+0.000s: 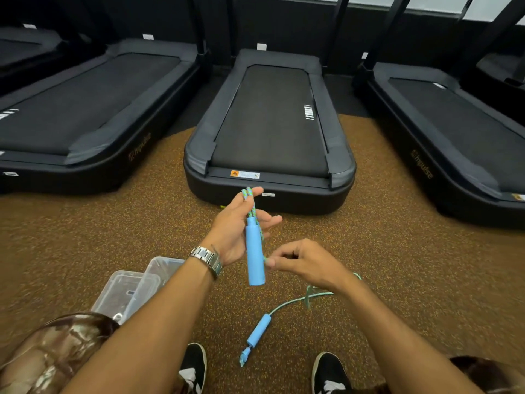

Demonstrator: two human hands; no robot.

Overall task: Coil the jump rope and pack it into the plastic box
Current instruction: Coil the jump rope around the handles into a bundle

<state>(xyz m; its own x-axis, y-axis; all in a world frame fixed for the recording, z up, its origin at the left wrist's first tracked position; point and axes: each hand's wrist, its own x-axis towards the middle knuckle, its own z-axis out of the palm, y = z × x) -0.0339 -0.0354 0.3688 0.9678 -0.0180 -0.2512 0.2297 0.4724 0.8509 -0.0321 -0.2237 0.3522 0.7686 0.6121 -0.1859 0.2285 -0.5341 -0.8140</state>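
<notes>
Speckled brown floor [397, 223] and black treadmills [270, 123] lie past my hands. My left hand [235, 231] holds a smooth blue handle [254, 251]. My right hand [306, 263] pinches the rope [298, 300]. Under my left arm sits the clear box [125, 291].

Speckled brown rubber floor [85, 237] — black treadmills [270, 123] lined against a dark wall [284, 24].

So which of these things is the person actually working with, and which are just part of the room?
Part of the job:
- blue handle, hanging from the left hand
- rope, pinched by the right hand
- second handle on the floor
- clear plastic box and its lid

Just there:
- treadmills
- speckled floor
- wristwatch
- black shoes
</notes>
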